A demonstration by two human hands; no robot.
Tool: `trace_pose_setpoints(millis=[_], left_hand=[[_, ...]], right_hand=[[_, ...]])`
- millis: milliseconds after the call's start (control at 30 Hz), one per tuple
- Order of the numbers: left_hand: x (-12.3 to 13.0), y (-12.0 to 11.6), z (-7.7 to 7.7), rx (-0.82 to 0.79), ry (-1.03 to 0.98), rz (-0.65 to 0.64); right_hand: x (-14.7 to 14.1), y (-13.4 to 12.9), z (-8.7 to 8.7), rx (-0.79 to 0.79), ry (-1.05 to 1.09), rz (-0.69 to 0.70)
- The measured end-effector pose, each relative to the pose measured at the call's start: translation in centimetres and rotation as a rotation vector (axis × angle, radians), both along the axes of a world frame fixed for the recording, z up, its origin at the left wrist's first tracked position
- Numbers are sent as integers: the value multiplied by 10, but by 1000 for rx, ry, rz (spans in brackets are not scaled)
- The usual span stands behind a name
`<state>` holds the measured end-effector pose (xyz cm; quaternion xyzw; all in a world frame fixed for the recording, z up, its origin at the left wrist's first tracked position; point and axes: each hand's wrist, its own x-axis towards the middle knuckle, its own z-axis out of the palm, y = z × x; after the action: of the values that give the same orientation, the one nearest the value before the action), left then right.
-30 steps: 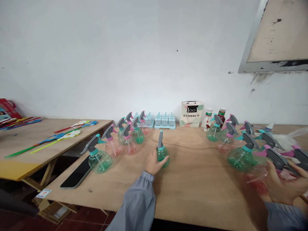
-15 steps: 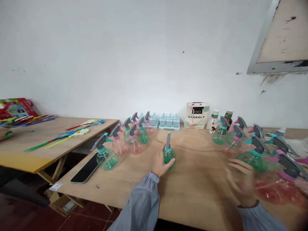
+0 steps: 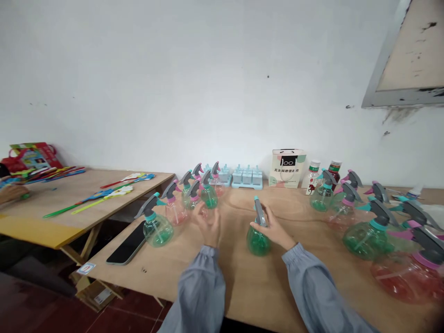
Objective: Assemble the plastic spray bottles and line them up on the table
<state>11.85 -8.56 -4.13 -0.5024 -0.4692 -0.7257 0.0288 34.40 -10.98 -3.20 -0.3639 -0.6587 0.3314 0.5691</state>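
Note:
At the middle of the table, a spray bottle (image 3: 258,243) with a clear green round body and a grey trigger head with a teal nozzle stands upright. My right hand (image 3: 272,226) has its fingers and thumb around the neck and trigger of this bottle. To its left, my left hand (image 3: 209,226) is raised with fingers loosely curved and apart, nothing visible in it. Just beyond my left hand is a pink spray bottle (image 3: 194,196), partly hidden by the fingers. Nearest at the left front stands another green spray bottle (image 3: 157,230).
A black phone (image 3: 127,245) lies at the table's left edge. Several green and pink spray bottles (image 3: 366,238) crowd the right side. Blue ice-pop molds (image 3: 247,178) and a paper bag (image 3: 287,171) stand by the wall. A person's hand (image 3: 14,192) shows over the left table (image 3: 31,224).
My left hand has let go of the green spray bottle and moved left. My right hand has come in from the right-hand bottles and taken hold of it. The bottle sits slightly nearer and further right.

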Motion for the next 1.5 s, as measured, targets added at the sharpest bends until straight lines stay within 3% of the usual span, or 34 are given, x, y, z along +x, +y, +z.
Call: trace_pose_setpoints(millis=[67,200,300,433,533,633,733,800,933,1100,1267,1500], left_hand=[[-19,14,12,-22,-59,146],[-46,39,22,-210,-29,150],[-50,47,17,-292,-29,145],[-47,47,5,-389,31,265],[-44,45,-2,-418,75,296],[-36,41,-9,-375,156,216],[-14,30,-18,-342,215,67],[4,20,-22,-332,219,-65],[31,-1,-26,-388,278,-329],[27,-9,-26,-445,311,-398],[22,-7,-26,-396,316,-538],[24,-3,-30,-406,294,-548]], right_hand=[[2,-1,-3,-39,21,-5],[8,-7,-11,-33,52,-58],[11,-13,-14,-4,68,-68],[13,-19,-14,35,145,-166],[15,-20,-15,-68,290,-176],[19,-17,-16,-276,578,-82],[24,-14,-13,-408,789,117],[25,-14,-9,-449,831,211],[24,-17,-5,-456,853,249],[23,-19,-5,-450,792,306],[25,-20,-3,-409,783,301],[24,-19,-3,-464,780,298]])
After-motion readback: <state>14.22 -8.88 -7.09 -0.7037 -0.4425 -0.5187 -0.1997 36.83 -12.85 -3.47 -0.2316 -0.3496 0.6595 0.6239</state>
